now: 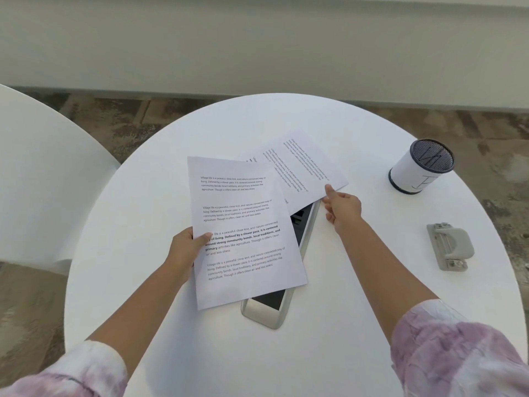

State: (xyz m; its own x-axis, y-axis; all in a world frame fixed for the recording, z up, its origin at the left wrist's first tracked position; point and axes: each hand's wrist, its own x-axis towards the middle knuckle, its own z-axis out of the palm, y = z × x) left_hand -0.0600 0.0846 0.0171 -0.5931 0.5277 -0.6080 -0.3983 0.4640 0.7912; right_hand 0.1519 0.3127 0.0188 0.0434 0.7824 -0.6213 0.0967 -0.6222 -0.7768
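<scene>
A printed sheet of paper (243, 224) is held above the round white table (148, 196) by my left hand (186, 247), which grips its left edge with the thumb on top. Further back lies a second printed sheet (303, 167), turned at an angle. My right hand (340, 207) pinches that sheet's near right edge. Under both sheets lies a long silver device with a dark face (272, 308), mostly covered.
A white cup-shaped holder with a dark mesh top (420, 167) stands at the table's right back. A grey hole punch (450, 246) lies near the right edge. A white chair (43, 181) is to the left; the floor is speckled brown.
</scene>
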